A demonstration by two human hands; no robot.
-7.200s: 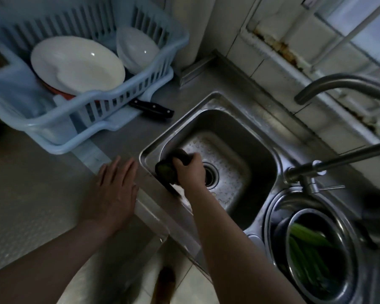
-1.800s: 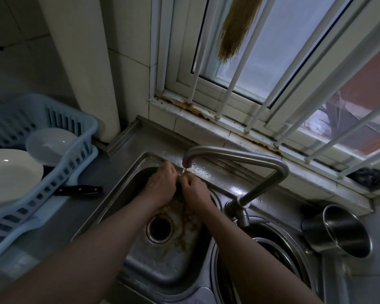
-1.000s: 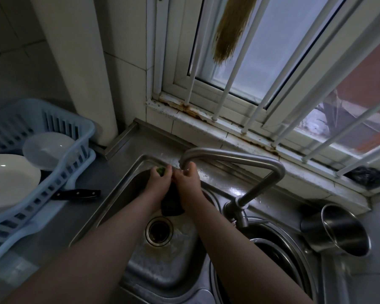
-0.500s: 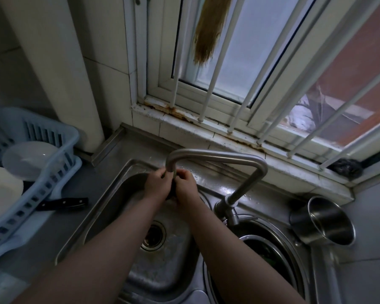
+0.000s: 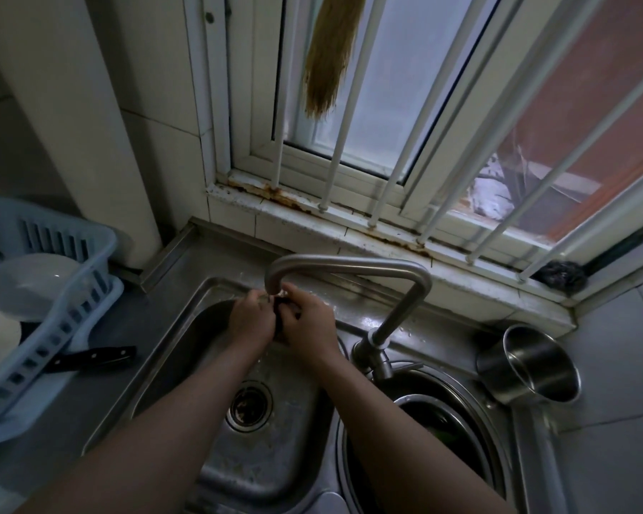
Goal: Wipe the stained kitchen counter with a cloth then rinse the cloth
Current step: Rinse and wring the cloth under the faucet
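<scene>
At the centre of the frame, the left hand [image 5: 251, 320] and right hand [image 5: 307, 324] press together under the spout of the bent steel faucet [image 5: 349, 270], each grip clamped on a dark cloth [image 5: 280, 317] that shows only as a sliver between them. They hang over the steel sink [image 5: 186, 350], above its drain [image 5: 250, 404]. At left on the desk [image 5: 45, 421], a black-handled knife [image 5: 90, 359] lies beside a blue dish rack [image 5: 52, 328] holding a white bowl [image 5: 27, 283]. A steel pot [image 5: 531, 365] lies tipped at right.
</scene>
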